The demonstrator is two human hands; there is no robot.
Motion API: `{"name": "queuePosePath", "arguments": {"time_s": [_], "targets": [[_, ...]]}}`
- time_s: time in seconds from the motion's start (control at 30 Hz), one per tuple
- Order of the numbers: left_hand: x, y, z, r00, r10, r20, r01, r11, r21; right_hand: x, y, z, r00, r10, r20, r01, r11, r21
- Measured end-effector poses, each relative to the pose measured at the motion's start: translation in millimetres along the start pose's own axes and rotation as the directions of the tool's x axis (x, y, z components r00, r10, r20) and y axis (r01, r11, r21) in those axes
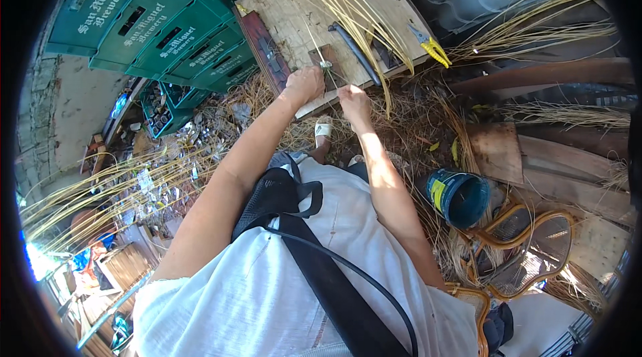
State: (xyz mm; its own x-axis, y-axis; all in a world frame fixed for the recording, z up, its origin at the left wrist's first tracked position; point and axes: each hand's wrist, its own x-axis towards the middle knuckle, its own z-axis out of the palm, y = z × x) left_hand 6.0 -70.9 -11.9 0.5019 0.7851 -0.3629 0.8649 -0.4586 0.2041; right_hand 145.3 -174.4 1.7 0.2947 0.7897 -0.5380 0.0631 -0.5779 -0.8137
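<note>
On a wooden board at the far side, a thin pale rattan strip runs to a small metal piece on a brown block. My left hand is closed right beside the metal piece; what its fingers hold is hidden. To its right, near the board's front edge, my right hand pinches the near end of the strip. A bundle of yellowish rattan strips lies across the board. A dark curved bar rests to the right of the block, and yellow-handled pliers lie at the board's right edge.
Green crates are stacked at the left. A blue bucket and a rattan-framed mesh piece are at the right. More long strips lie at the far right; others spread at left. Loose fibres litter the ground.
</note>
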Motion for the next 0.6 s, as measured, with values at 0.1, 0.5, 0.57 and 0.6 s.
{"name": "queuePosePath", "arguments": {"time_s": [0.1, 0.5, 0.57, 0.6], "targets": [[1.3, 5.2, -3.9, 1.0, 0.024, 0.006, -0.024, 1.0, 0.017, 3.1, 20.2, 7.2, 0.953, -0.27, -0.136, 0.234, 0.943, -0.236], [-15.1, 8.2, -9.9, 0.997, -0.058, 0.041, 0.06, 0.997, -0.044, -298.9, 226.6, -143.9, 0.993, 0.109, -0.047, -0.119, 0.931, -0.346], [-8.6, 19.6, -21.8, 0.999, -0.043, 0.016, 0.044, 0.998, -0.034, -239.5, 220.3, -142.3, 0.978, 0.133, 0.163, 0.02, 0.712, -0.702], [-15.0, 21.5, -24.8, 0.997, -0.06, 0.047, 0.062, 0.997, -0.045, -207.0, 202.1, -125.6, 0.984, -0.143, 0.109, 0.164, 0.463, -0.871]]}}
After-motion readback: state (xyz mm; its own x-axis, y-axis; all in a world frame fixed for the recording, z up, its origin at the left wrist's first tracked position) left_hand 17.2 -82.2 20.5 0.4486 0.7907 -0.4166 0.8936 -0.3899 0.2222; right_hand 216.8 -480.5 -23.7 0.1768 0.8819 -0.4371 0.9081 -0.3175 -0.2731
